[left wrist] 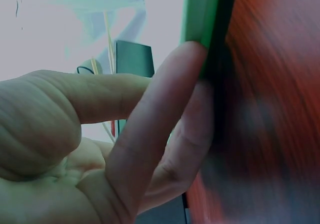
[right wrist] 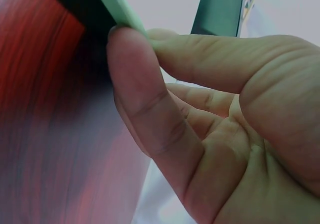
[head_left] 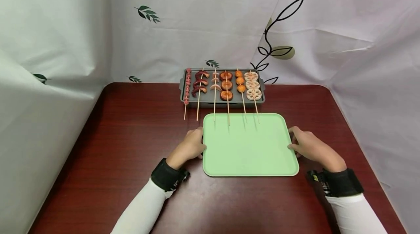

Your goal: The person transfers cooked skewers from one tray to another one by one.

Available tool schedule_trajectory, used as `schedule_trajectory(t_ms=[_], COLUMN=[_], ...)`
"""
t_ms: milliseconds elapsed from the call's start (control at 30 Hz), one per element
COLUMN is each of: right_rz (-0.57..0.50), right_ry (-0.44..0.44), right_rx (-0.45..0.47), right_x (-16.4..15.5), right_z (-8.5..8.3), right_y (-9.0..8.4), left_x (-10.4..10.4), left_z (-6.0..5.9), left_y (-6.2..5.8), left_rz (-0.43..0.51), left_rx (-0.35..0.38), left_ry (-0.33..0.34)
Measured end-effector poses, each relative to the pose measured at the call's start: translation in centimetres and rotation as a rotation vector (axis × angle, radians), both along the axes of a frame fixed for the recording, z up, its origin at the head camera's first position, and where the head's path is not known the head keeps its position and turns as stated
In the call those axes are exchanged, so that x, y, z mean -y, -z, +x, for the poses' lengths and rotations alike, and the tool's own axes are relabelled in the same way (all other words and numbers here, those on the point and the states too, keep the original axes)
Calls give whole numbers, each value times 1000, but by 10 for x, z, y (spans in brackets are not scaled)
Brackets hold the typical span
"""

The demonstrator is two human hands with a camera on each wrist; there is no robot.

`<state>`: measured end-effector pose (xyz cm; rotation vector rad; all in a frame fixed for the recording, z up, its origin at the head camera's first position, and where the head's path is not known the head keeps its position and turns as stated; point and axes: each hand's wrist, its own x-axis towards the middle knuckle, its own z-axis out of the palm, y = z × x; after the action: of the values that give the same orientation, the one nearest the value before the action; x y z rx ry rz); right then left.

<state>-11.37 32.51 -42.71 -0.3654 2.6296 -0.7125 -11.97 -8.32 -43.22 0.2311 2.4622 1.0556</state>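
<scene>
Head view, left to right. The left hand (head_left: 190,146), at nine o'clock of the pale green, rounded-corner plastic tray (head_left: 249,161), pinches the tray's left rim; the left wrist view shows its fingers (left wrist: 150,134) curled against the edge. The tray lies flat on the dark red wood-grain table (head_left: 115,135), near its middle. At the tray's three o'clock, the right hand (head_left: 308,146) grips the opposite rim between thumb and fingers. At twelve o'clock, the grey rectangular grill pan (head_left: 182,87) carries six wooden skewers of food (head_left: 226,90), whose stick ends overhang the tray's far edge. Risk, as judged: raising or pushing the tray toward twelve o'clock could catch these sticks and drag skewers off the pan; uneven grip pressure could tilt the tray.
</scene>
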Motion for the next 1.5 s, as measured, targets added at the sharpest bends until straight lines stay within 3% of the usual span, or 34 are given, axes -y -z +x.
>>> schedule_trajectory(t_ms=[367,600,1300,1500], right_rz=[-25,-33,-39,-24], right_ry=[-19,-25,-42,-41], right_rx=[-21,-27,-28,-21], right_x=[19,29,53,54], right_z=[-7,-9,-22,-23], right_y=[2,4,6,6], left_x=[20,32,58,61], left_z=[-9,-12,-19,-22], left_y=[-3,-3,-6,-4], left_rz=[-13,-23,-91,-61], left_rx=[48,67,64,67], left_ry=[-46,-35,-58,-50])
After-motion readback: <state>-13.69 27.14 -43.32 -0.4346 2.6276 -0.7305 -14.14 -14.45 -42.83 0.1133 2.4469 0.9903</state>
